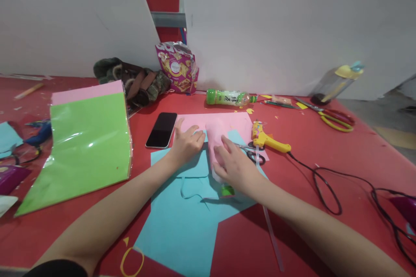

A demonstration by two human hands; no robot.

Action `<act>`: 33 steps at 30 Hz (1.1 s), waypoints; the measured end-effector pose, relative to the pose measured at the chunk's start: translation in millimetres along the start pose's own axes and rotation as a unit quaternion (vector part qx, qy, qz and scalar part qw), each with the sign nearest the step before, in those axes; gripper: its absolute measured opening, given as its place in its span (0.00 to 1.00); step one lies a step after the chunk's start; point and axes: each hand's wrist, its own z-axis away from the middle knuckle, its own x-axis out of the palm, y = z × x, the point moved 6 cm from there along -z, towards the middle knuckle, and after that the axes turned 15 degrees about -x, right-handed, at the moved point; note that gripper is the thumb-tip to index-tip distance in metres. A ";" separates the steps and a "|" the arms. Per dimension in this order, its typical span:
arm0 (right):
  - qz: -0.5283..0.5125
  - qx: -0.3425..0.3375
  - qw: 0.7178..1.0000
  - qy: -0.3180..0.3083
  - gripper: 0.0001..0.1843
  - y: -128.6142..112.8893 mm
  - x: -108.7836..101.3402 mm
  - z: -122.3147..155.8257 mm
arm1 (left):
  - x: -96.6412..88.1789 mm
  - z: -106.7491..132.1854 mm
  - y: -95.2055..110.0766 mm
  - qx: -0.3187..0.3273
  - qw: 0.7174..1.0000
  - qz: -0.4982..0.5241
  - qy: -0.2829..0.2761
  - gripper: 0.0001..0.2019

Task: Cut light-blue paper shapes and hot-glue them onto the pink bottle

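Observation:
A pink paper sheet (pixel 227 122) lies on the red table, partly rolled around a small bottle whose green cap (pixel 228 190) sticks out at the near end. My left hand (pixel 186 143) presses on the pink paper's left part, fingers curled. My right hand (pixel 234 163) lies over the rolled pink paper (pixel 215 138), fingers stretched along it. Under both is a large light-blue paper sheet (pixel 185 220) with a cut strip curling on it.
A black phone (pixel 161 130) lies left of my hands. A yellow glue gun (pixel 264 138) with a black cord (pixel 328 190), small scissors (pixel 251 152), a green bottle (pixel 227 97), yellow-handled scissors (pixel 331 117), a pack of green paper (pixel 87 143) and a snack bag (pixel 177 67) surround them.

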 end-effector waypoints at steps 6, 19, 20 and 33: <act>-0.011 0.031 0.999 -0.012 0.09 0.2 -0.6 -2.6 | 3.9 1.3 2.8 0.009 1.000 -0.003 0.000 0.12; -0.156 0.036 0.987 -0.016 0.30 20.4 -5.1 11.8 | -3.1 -12.9 -23.5 -0.133 0.947 -0.064 -0.286 0.08; -0.148 0.038 0.988 -0.002 0.26 22.1 -7.0 10.0 | -8.5 -15.5 -26.3 -0.139 0.942 -0.072 -0.297 0.09; -0.014 0.033 0.995 0.097 0.07 20.9 -13.1 4.5 | -4.8 3.5 -20.8 -0.064 0.866 -0.012 -0.496 0.07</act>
